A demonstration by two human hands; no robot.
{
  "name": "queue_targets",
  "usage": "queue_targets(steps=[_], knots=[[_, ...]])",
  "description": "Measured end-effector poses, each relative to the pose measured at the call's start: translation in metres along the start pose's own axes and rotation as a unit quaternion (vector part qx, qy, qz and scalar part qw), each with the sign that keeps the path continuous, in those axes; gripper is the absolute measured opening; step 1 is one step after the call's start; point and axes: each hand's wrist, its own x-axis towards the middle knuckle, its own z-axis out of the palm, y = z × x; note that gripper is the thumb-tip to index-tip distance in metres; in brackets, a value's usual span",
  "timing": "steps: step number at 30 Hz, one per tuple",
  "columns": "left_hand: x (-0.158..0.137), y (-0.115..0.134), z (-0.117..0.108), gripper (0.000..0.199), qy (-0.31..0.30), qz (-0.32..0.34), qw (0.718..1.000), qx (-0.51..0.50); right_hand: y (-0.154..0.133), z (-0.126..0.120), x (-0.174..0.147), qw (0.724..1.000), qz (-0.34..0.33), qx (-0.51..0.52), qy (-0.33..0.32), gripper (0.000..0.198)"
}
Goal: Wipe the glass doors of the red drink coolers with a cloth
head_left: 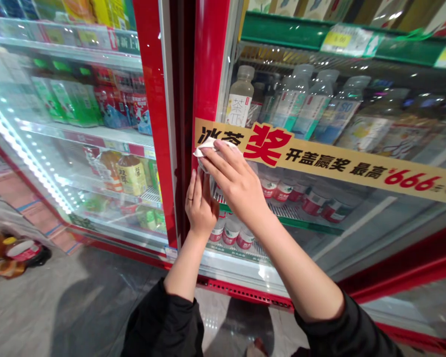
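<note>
A folded white cloth (212, 146), perhaps a tissue, lies under the fingers of my right hand (238, 181). That hand presses it to the fridge's glass door, at the left end of a yellow banner strip (315, 157) with black and red lettering. Lower and to the left, my left hand (201, 206) touches the door's edge beside the red frame (211, 59). Its fingers are stretched upward and a ring shows on one of them. Nothing is visible in its grasp. Part of the cloth is covered by my right fingers.
Behind the glass stand several drink bottles (301, 101) on shelves. A second red-framed fridge (152, 99) with stocked shelves is at the left. Bottles (24, 249) and pink boxes (40, 198) are near the grey tiled floor (85, 297) on the left.
</note>
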Motion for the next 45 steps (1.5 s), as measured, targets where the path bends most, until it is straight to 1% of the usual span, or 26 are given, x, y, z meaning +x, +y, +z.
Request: queue_targets(steps=[2, 4, 7, 9, 12, 15, 18, 20, 22, 24, 25, 27, 29, 31, 33, 34, 37, 39, 41, 42, 44, 45], knots=[[-0.001, 0.0, 0.0, 0.071, -0.007, -0.001, 1.0, -0.001, 0.004, -0.004, 0.016, 1.0, -0.007, -0.006, 0.0, 0.049], [0.0, 0.0, -0.001, 0.073, -0.003, 0.006, 1.0, -0.011, 0.01, -0.008, 0.024, 1.0, 0.004, -0.017, 0.024, 0.051], [0.003, 0.001, -0.004, 0.072, 0.016, -0.009, 0.999, -0.03, 0.013, -0.008, 0.016, 0.996, 0.039, -0.032, 0.08, 0.052], [0.003, 0.0, -0.005, 0.07, 0.029, -0.032, 0.998, -0.04, 0.009, -0.002, 0.004, 0.994, 0.043, -0.031, 0.091, 0.052], [-0.002, -0.002, -0.003, 0.062, 0.051, -0.058, 0.995, -0.06, -0.004, 0.01, -0.002, 0.998, 0.012, -0.027, 0.052, 0.049], [-0.009, -0.006, -0.001, 0.056, 0.051, -0.115, 0.989, -0.079, -0.012, 0.016, 0.01, 1.0, -0.015, -0.018, 0.009, 0.048], [-0.01, -0.008, -0.002, 0.055, 0.044, -0.158, 0.984, -0.064, -0.009, 0.011, 0.02, 1.0, 0.004, 0.01, -0.004, 0.05], [-0.008, -0.007, -0.005, 0.053, 0.043, -0.159, 0.986, -0.031, -0.006, 0.007, 0.014, 0.999, 0.036, 0.018, 0.012, 0.053], [-0.006, -0.007, -0.007, 0.051, 0.035, -0.154, 0.987, -0.005, -0.006, 0.007, 0.0, 0.997, 0.061, 0.01, 0.036, 0.055], [-0.007, -0.007, -0.006, 0.05, 0.039, -0.152, 0.988, 0.0, -0.011, 0.012, -0.014, 0.997, 0.063, 0.0, 0.038, 0.054], [-0.009, -0.007, -0.006, 0.049, 0.048, -0.151, 0.987, -0.001, -0.014, 0.015, -0.019, 0.998, 0.053, -0.001, 0.026, 0.052], [-0.012, -0.008, -0.003, 0.048, 0.072, -0.147, 0.987, 0.001, -0.022, 0.021, -0.019, 1.0, 0.02, 0.009, -0.019, 0.049], [-0.015, -0.009, -0.001, 0.047, 0.088, -0.147, 0.985, 0.006, -0.026, 0.022, -0.009, 0.998, -0.011, 0.021, -0.062, 0.048], [-0.016, -0.009, -0.001, 0.047, 0.082, -0.156, 0.984, 0.004, -0.024, 0.019, 0.003, 0.997, -0.022, 0.021, -0.073, 0.048], [-0.014, -0.008, -0.003, 0.047, 0.067, -0.161, 0.985, -0.003, -0.017, 0.013, 0.006, 0.999, -0.013, 0.014, -0.051, 0.048], [-0.012, -0.007, -0.004, 0.048, 0.059, -0.163, 0.985, -0.005, -0.013, 0.01, 0.002, 0.999, -0.003, 0.012, -0.03, 0.048], [-0.008, -0.006, -0.007, 0.049, 0.036, -0.158, 0.987, -0.006, -0.007, 0.01, -0.025, 0.999, 0.036, -0.001, 0.035, 0.048], [-0.007, -0.007, -0.007, 0.049, 0.029, -0.156, 0.987, -0.009, -0.01, 0.015, -0.044, 0.998, 0.042, -0.015, 0.046, 0.049], [-0.009, -0.008, -0.007, 0.048, 0.034, -0.158, 0.987, -0.017, -0.015, 0.022, -0.053, 1.0, 0.02, -0.004, 0.017, 0.049], [-0.01, -0.009, -0.006, 0.048, 0.038, -0.162, 0.986, -0.018, -0.017, 0.024, -0.053, 1.0, 0.006, 0.001, -0.003, 0.049], [-0.012, -0.01, -0.004, 0.047, 0.044, -0.17, 0.984, -0.009, -0.019, 0.025, -0.043, 0.999, -0.018, 0.012, -0.033, 0.05], [-0.012, -0.01, -0.003, 0.047, 0.046, -0.174, 0.984, -0.002, -0.017, 0.023, -0.037, 0.999, -0.025, 0.014, -0.037, 0.05]])
